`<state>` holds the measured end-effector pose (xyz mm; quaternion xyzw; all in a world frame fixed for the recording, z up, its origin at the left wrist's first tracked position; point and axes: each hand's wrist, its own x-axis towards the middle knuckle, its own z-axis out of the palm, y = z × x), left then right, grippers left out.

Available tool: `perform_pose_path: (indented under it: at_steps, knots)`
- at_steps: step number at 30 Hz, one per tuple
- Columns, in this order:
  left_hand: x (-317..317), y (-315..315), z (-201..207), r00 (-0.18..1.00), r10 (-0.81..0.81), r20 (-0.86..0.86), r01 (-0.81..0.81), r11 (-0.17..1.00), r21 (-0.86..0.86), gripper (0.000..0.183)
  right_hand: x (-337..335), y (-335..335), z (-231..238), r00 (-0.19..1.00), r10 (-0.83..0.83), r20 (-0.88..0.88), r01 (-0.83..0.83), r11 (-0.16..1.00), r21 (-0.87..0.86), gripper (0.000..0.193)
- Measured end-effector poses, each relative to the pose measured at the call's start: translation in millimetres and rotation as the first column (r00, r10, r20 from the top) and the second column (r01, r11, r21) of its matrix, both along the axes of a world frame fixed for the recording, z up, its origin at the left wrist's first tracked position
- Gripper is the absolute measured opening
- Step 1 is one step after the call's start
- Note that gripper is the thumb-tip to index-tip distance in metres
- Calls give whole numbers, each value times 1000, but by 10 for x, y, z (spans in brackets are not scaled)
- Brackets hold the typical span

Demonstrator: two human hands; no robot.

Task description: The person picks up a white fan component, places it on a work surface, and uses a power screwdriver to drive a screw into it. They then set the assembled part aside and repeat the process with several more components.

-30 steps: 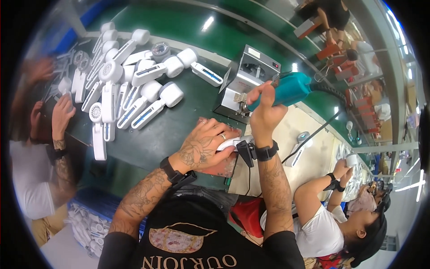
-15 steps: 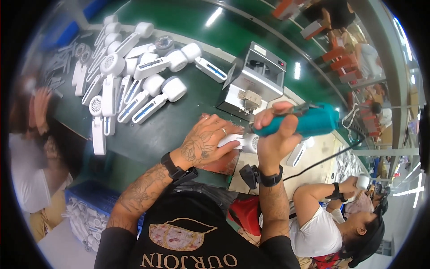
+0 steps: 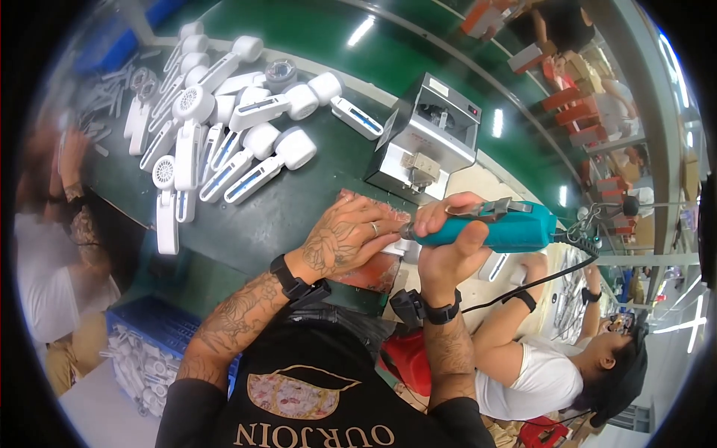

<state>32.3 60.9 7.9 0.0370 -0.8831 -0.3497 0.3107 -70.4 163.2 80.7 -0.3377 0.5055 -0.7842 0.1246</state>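
Head view, right hand [image 3: 446, 256] gripping a teal screwdriver [image 3: 519, 228] (corded), left hand [image 3: 345, 237] clasping a white fan [image 3: 407, 251].

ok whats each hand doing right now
Left hand: holding a white fan, mostly hidden.
Right hand: closed around a teal power tool.

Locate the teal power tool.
Head view, right of centre: the teal power tool is in the right hand, its tip close to the left hand, below the silver machine in frame.
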Motion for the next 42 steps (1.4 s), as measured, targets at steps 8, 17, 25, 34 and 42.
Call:
perform_pose_path:
  at_steps: [8,17,25,34,42]
  knots:
    - [-18,-18,-40,997,-37,-63,38,999,17,26,53,12,27,998,-61,22,62,997,-36,66]
    - [1,-16,-15,999,-52,-15,53,996,78,22,72,5,23,998,-61,18,62,997,-44,66]
    - [13,-9,-39,998,-61,9,61,998,8,26,90,18,-44,998,-35,-54,34,999,-29,65]
    - [2,4,11,995,-60,76,63,997,-42,32,25,308,15,996,-63,-70,66,997,42,67]
    - [0,18,18,993,-69,97,76,994,-73,30,35,396,-97,997,-64,-47,68,994,88,63]
